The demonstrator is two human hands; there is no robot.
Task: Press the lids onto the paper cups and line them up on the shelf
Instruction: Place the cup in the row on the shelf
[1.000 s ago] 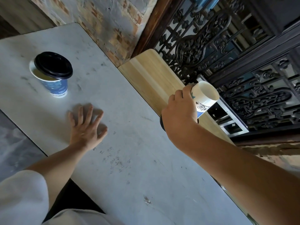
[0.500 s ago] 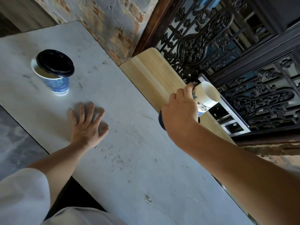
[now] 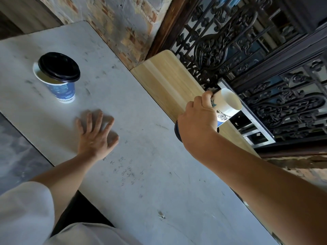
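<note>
My left hand (image 3: 96, 138) lies flat, palm down on the desk (image 3: 150, 183). Its fingers (image 3: 89, 121) are straight and spread, with the thumb out to the right. The forearm runs back bare to a white sleeve (image 3: 26, 209). My right arm reaches forward and to the right, bare and nearly straight. My right hand (image 3: 196, 122) shows its back to me, the fingers curled round a cup (image 3: 228, 105), knuckles uppermost.
</note>
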